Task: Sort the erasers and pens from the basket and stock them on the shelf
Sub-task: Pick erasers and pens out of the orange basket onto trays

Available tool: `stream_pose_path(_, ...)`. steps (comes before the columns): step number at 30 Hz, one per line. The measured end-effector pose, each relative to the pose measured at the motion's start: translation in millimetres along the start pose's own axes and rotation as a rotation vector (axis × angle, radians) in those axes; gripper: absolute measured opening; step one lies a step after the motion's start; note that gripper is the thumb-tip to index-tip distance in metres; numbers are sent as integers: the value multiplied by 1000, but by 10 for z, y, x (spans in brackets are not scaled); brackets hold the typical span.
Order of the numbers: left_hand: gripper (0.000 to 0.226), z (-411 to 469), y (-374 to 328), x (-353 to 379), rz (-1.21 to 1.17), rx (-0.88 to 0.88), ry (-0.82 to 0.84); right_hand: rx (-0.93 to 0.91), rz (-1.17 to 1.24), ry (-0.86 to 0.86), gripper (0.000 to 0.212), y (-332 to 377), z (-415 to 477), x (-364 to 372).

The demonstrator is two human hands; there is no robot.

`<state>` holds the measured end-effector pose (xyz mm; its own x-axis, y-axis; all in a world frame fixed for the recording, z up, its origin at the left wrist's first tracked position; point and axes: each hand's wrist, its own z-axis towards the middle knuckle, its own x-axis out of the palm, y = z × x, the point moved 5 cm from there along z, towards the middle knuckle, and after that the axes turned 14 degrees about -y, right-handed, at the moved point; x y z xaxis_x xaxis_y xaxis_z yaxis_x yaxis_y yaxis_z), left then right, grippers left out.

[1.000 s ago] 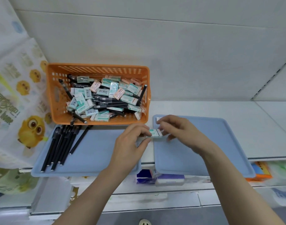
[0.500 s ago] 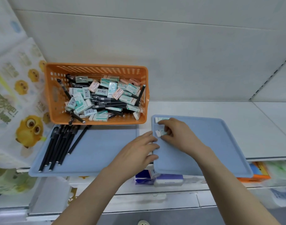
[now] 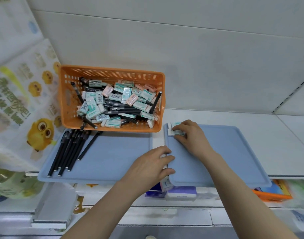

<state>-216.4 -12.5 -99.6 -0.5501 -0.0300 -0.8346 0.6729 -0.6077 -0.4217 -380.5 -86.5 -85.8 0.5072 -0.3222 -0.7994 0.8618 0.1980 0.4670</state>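
The right grip [image 3: 190,137] was closed on a white and green eraser [image 3: 175,133], fingertips pinching it from both long sides as it lay flat in the far left corner of the right blue tray [image 3: 225,152]. A second eraser [image 3: 174,124] lay just behind it, against the tray's far rim. The left grip [image 3: 150,166] lay with bent fingers over that tray's left rim, nearer the person; whether it clasped the rim or only rested there I cannot tell. To the left, a second blue tray [image 3: 113,157] carried a row of black pens [image 3: 68,150] along its left side. Behind it the orange basket [image 3: 113,75] stood on the white shelf [image 3: 251,118], holding a mixed heap of boxed erasers [image 3: 142,106] and more black pens [image 3: 123,109]
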Motion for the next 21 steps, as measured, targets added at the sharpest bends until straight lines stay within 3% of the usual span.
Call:
stream_pose_path(13, 46, -22, -17, -15, -1, 4, -17, -95, -33, 65, 26, 33, -127, -73)
stream_pose_path(21, 46, -22, -21, -33, 12, 5, -2, -140, -118, 115, 36, 83, -86, -21)
